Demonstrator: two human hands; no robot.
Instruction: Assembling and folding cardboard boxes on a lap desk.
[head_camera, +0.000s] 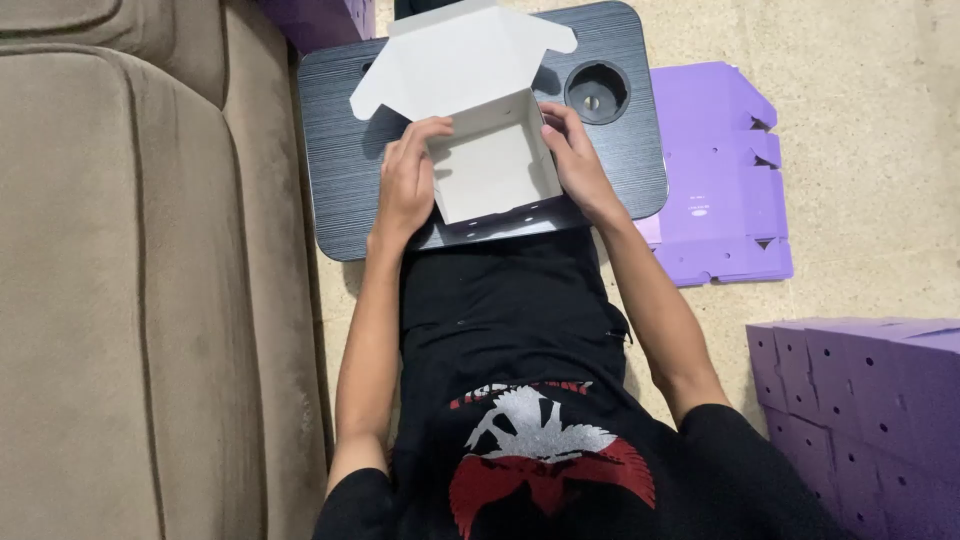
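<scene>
Both hands, left (405, 185) and right (578, 160), grip the walls of the open box (495, 165) on the surface (340, 150). Uneven squeezing could buckle a wall or pop a flap loose.

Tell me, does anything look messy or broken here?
Nothing looks broken. The left hand and right hand grip the open white box on the black lap tray; flat purple cardboard lies on the floor.

A box (495, 165) is set on a tray (340, 150), flanked by the left hand (408, 185) and right hand (575, 160). Flat sheets (720, 170) are laid right of the tray, a sofa (150, 280) left.
</scene>
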